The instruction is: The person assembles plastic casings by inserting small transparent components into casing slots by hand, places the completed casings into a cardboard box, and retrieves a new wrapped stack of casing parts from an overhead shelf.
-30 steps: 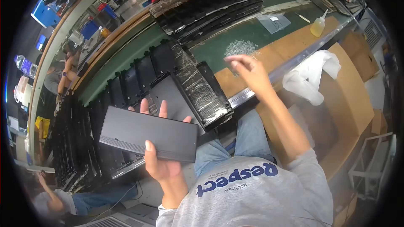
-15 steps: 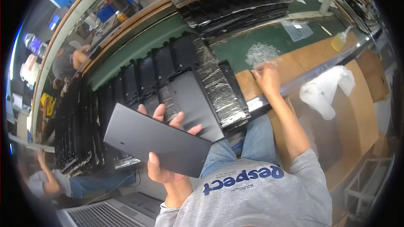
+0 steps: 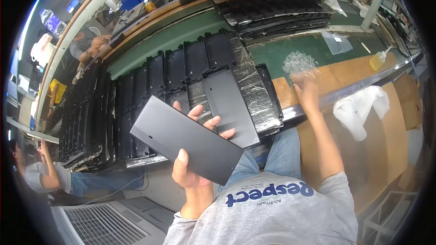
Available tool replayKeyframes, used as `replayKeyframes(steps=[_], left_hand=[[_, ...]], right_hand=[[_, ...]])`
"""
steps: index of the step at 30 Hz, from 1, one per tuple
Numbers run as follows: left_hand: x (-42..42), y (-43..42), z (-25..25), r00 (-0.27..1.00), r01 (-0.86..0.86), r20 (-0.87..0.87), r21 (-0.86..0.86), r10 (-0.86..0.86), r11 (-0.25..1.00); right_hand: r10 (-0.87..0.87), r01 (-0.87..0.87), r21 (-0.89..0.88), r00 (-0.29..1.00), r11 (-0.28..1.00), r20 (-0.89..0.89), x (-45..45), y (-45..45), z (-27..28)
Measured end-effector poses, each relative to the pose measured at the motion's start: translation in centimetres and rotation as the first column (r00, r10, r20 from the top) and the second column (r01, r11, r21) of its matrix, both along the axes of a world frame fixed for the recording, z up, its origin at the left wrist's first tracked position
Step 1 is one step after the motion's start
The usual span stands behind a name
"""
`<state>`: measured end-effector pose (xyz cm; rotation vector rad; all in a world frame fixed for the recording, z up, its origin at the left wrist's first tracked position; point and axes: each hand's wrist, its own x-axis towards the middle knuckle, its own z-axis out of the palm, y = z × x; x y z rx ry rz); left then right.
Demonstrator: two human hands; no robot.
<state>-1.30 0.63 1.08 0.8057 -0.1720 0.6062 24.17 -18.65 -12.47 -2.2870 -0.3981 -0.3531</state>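
Head view: the panel (image 3: pixel 181 136), slanted lengthwise from far left to near right, is held in the left hand (image 3: pixel 193 179), while the pile (image 3: pixel 299 62) is reached by the nearer right hand (image 3: pixel 309 91), whose grip cannot be told.

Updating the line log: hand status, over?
Left hand holding flat, rectangular dark-grey plastic-looking panel. Right hand by loose pile of small clear pieces, contact unclear. Nothing visibly blocking either hand.

Held panel (image 3: pixel 195 140): is showing smooth, matt plastic
Clear pieces (image 3: pixel 299 62), upper right: are gleaming
Carton (image 3: pixel 389 131): is showing cardboard
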Motion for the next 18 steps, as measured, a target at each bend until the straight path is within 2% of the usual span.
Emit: replayKeyframes(steps=[4, 7, 8, 9, 10, 12, 14, 15, 18], left_hand=[[-0.2, 0.0, -0.2, 1.0, 0.005, -0.014, 0.0, -0.005, 1.0], [-0.1, -0.2, 0.1, 1.0, 0.024, -0.015, -0.01, -0.024, 1.0], [-0.1, -0.3, 0.1, 0.999, 0.035, -0.019, -0.016, -0.035, 0.999], [-0.1, -0.4, 0.0, 0.999, 0.022, -0.027, -0.024, -0.022, 0.999], [0.1, -0.5, 0.0, 0.999, 0.03, -0.021, -0.019, -0.031, 0.999], [0.4, -0.8, 0.1, 0.998, 0.06, -0.004, -0.002, -0.06, 0.998], [0.4, -1.3, 0.1, 0.993, 0.115, -0.031, 0.006, -0.115, 0.993], [0.4, -1.5, 0.2, 0.985, 0.168, -0.054, 0.017, -0.166, 0.986], [-0.1, -2.2, -0.3, 0.947, 0.294, -0.135, 0.006, -0.291, 0.956]], right_hand=[[0.0, 0.009, -0.103, 0.997, 0.995, 0.08, -0.6, 0.2, 0.7], [0.002, 0.003, 0.105, 0.999, 0.994, -0.044, -1.7, -0.1, 2.6], [0.016, -0.011, 0.097, 0.999, 0.995, -0.048, -2.4, 0.1, 4.0], [0.135, -0.07, 0.325, 0.974, 0.943, -0.181, -3.4, 0.4, 5.8], [0.271, -0.081, 0.541, 0.921, 0.837, -0.281, -4.4, 0.7, 7.5], [0.484, -0.194, 0.689, 0.837, 0.698, -0.255, -6.7, 1.3, 10.8], [0.637, -0.328, 0.751, 0.755, 0.574, -0.157, -9.8, 2.0, 14.1], [0.635, -0.329, 0.749, 0.757, 0.575, -0.155, -11.0, 2.4, 15.2], [0.814, -0.447, 0.779, 0.565, 0.438, -0.133, -13.9, 3.1, 17.8]])
